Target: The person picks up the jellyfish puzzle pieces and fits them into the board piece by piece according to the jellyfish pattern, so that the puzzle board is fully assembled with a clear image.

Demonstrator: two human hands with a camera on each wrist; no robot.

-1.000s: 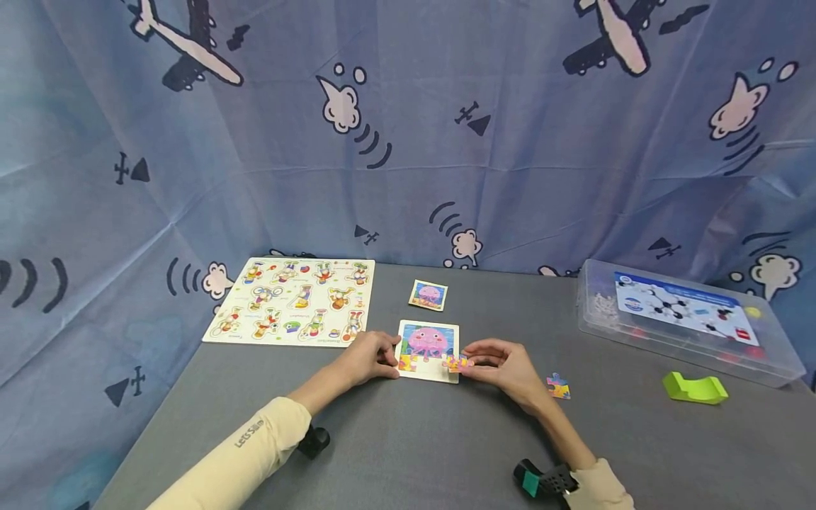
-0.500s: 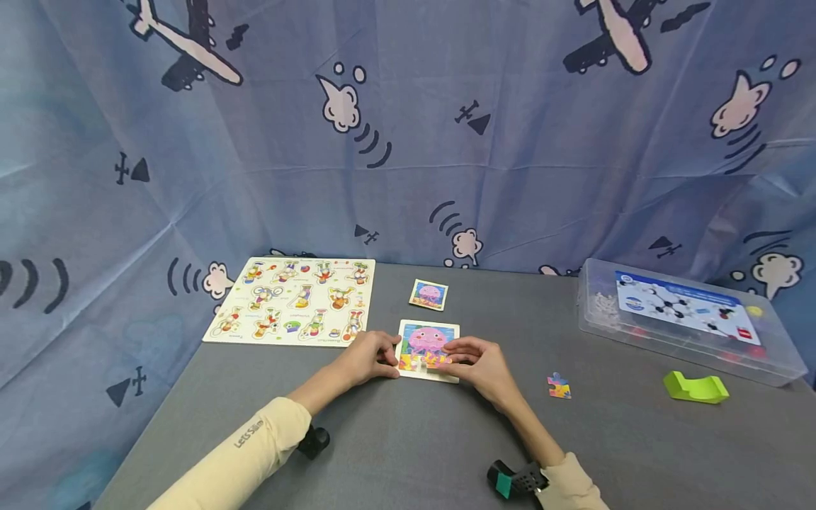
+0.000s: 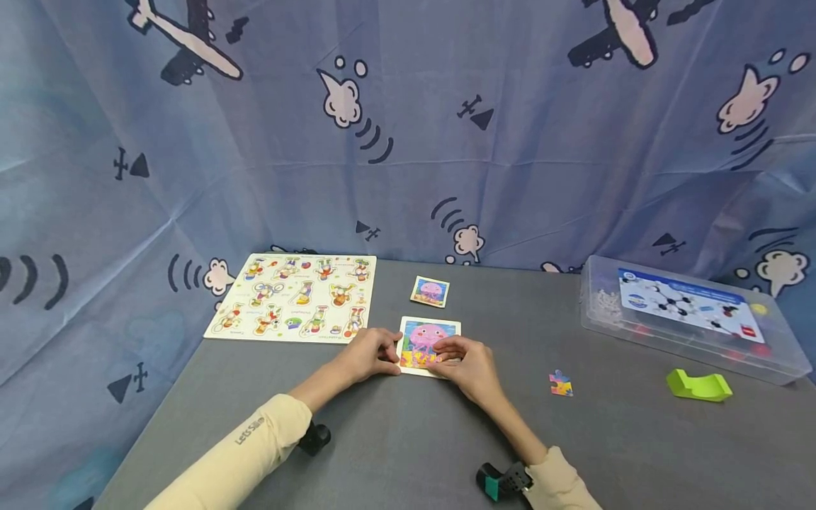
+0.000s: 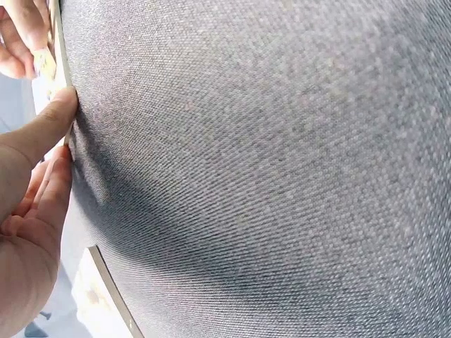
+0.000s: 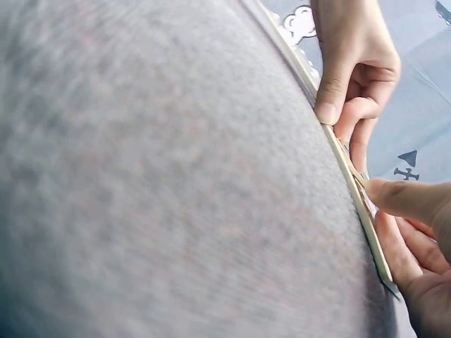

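Note:
A small jigsaw tray (image 3: 431, 321) with a pink octopus picture lies flat at the middle of the table. My left hand (image 3: 368, 358) grips its left edge, thumb at the near side and fingers behind, as the left wrist view shows. Over the tray's lower part, my right hand (image 3: 470, 368) pinches a jigsaw piece (image 4: 44, 63) between thumb and fingers, tilted against the tray in the right wrist view. Fingers hide much of that piece in the head view. A loose jigsaw piece (image 3: 561, 383), blue, pink and yellow, lies to the right.
Behind the tray lies a small octopus picture card (image 3: 430, 291). A large cartoon-figure board (image 3: 290, 301) is at the back left. A clear plastic box (image 3: 691, 319) stands at the back right, with a green curved block (image 3: 699, 386) before it. A patterned curtain (image 3: 408, 142) hangs behind.
My right hand has brought the jigsaw piece leftward from the tray's right edge to its lower middle, closer to the pieces there. The left hand keeps its place on the tray's edge.

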